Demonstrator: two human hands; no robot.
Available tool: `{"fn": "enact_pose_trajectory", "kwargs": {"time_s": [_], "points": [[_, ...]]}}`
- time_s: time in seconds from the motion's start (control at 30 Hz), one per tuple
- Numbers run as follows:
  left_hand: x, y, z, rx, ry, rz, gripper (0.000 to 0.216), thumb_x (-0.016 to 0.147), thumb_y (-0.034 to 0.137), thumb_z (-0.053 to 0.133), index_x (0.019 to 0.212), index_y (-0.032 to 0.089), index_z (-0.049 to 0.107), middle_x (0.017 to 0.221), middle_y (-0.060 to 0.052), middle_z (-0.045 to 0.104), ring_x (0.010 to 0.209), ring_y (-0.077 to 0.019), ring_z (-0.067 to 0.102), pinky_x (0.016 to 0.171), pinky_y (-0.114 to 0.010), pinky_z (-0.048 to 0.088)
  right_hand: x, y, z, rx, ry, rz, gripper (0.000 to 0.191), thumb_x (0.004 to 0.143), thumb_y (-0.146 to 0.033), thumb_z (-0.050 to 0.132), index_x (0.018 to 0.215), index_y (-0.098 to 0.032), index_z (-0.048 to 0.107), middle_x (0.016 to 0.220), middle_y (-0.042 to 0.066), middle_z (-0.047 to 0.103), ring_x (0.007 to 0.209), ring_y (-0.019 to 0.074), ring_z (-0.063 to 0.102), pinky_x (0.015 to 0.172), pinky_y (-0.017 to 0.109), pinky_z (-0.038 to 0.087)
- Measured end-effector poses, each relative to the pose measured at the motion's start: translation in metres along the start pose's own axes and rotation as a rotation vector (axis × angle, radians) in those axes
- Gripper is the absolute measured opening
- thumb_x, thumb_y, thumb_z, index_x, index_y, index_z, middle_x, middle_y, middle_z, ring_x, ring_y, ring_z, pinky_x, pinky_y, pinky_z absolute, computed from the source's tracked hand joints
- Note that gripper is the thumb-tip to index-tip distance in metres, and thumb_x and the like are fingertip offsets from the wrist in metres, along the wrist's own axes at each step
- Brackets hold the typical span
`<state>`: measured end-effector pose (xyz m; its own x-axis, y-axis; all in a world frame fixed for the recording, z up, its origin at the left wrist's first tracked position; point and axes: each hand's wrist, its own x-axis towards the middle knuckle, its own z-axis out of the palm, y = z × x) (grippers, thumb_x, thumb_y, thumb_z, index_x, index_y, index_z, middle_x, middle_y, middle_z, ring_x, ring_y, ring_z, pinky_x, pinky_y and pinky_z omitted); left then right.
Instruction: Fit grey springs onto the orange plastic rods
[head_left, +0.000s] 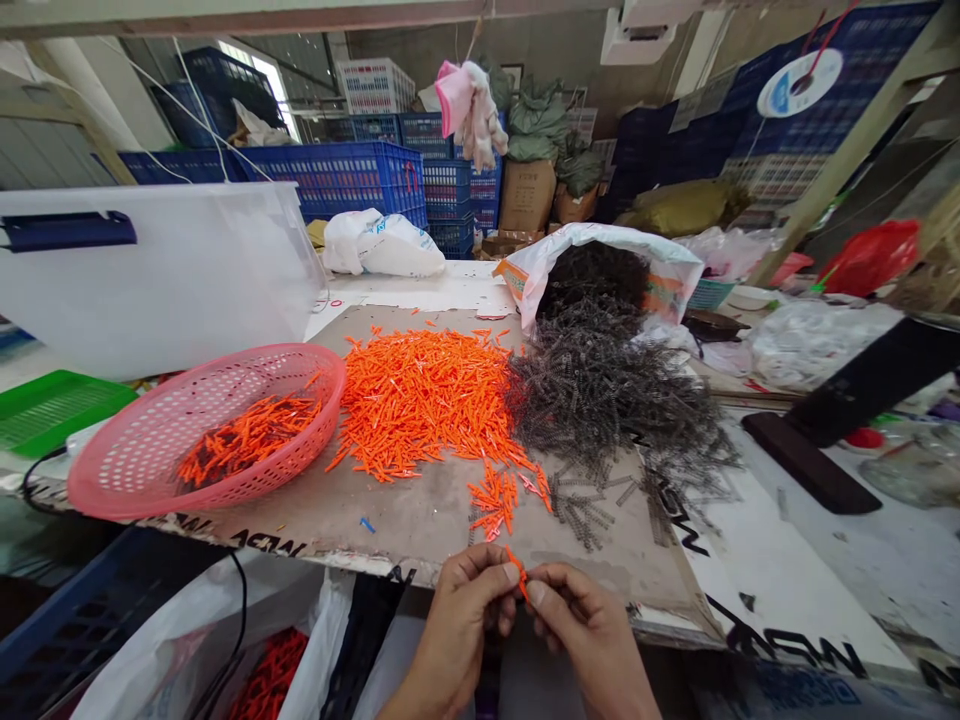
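At the table's front edge, my left hand point(465, 610) pinches a small orange plastic piece point(517, 570) between thumb and forefinger. My right hand point(589, 620) is closed at the lower end of that piece, its thumb against the forefinger; what sits between these fingertips is hidden. Just beyond my hands lies a small cluster of orange pieces point(495, 497), with loose dark springs point(589, 510) to its right. Behind them spread a large heap of orange plastic pieces point(427, 395) and a big pile of dark metal springs point(607, 370).
A pink perforated basket point(97, 475) with orange pieces overhangs the front edge at left. A white sack point(585, 235) spills springs at the back. A black stand point(814, 465) is at right. Below the table, a white bag point(150, 640) contains red pieces.
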<state>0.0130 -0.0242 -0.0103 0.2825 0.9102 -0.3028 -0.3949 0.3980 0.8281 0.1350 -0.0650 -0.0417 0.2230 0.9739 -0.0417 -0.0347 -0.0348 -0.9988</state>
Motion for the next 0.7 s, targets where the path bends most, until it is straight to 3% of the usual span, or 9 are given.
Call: {"fn": "enact_pose_trajectory", "kwargs": {"time_s": [0.13, 0.27, 0.4, 0.5, 0.63, 0.7], "points": [[-0.002, -0.004, -0.001, 0.086, -0.009, 0.058, 0.019, 0.071, 0.030, 0.074, 0.065, 0.014, 0.066, 0.052, 0.003, 0.053, 0.046, -0.0074, 0.042, 0.044, -0.018, 0.034, -0.002, -0.001, -0.003, -0.052, 0.034, -0.059, 0.037, 0.079, -0.055, 0.067, 0.076, -0.018, 0.070, 0.062, 0.002, 0.066, 0.051, 0.0146, 0.059, 0.046, 0.022, 0.046], [-0.003, -0.008, -0.005, 0.131, -0.029, 0.076, 0.017, 0.075, 0.029, 0.071, 0.068, 0.014, 0.066, 0.057, 0.002, 0.054, 0.048, -0.0077, 0.043, 0.046, -0.018, 0.034, -0.009, -0.005, 0.003, -0.338, 0.172, -0.374, 0.023, 0.089, -0.041, 0.059, 0.083, -0.022, 0.071, 0.073, 0.004, 0.070, 0.066, 0.0171, 0.065, 0.064, 0.025, 0.052], [-0.003, -0.009, -0.008, 0.182, -0.035, 0.091, 0.018, 0.078, 0.030, 0.069, 0.070, 0.014, 0.065, 0.056, 0.003, 0.053, 0.049, -0.0077, 0.042, 0.047, -0.018, 0.033, -0.014, -0.004, 0.011, -0.426, 0.244, -0.615, 0.016, 0.092, -0.021, 0.054, 0.089, -0.023, 0.070, 0.077, 0.004, 0.069, 0.072, 0.0162, 0.065, 0.070, 0.025, 0.051], [-0.004, -0.009, -0.010, 0.218, -0.020, 0.106, 0.019, 0.079, 0.031, 0.068, 0.070, 0.015, 0.065, 0.057, 0.003, 0.053, 0.051, -0.0086, 0.043, 0.048, -0.019, 0.034, -0.012, 0.000, 0.007, -0.404, 0.208, -0.594, 0.016, 0.092, -0.021, 0.054, 0.087, -0.023, 0.069, 0.079, 0.004, 0.070, 0.074, 0.0162, 0.066, 0.071, 0.025, 0.052], [-0.006, -0.008, -0.009, 0.292, 0.005, 0.144, 0.020, 0.079, 0.034, 0.067, 0.072, 0.015, 0.066, 0.059, 0.002, 0.054, 0.051, -0.0099, 0.045, 0.048, -0.020, 0.036, -0.004, 0.000, -0.006, -0.334, 0.039, -0.378, 0.016, 0.090, -0.032, 0.059, 0.091, -0.021, 0.071, 0.081, 0.004, 0.074, 0.069, 0.0170, 0.070, 0.061, 0.021, 0.055], [-0.008, -0.007, -0.008, 0.359, -0.002, 0.176, 0.021, 0.079, 0.034, 0.067, 0.072, 0.015, 0.066, 0.059, 0.002, 0.054, 0.051, -0.0106, 0.046, 0.049, -0.020, 0.037, -0.002, -0.003, -0.011, -0.336, -0.033, -0.347, 0.018, 0.090, -0.035, 0.060, 0.091, -0.021, 0.072, 0.079, 0.004, 0.075, 0.067, 0.0170, 0.070, 0.059, 0.021, 0.055]]}}
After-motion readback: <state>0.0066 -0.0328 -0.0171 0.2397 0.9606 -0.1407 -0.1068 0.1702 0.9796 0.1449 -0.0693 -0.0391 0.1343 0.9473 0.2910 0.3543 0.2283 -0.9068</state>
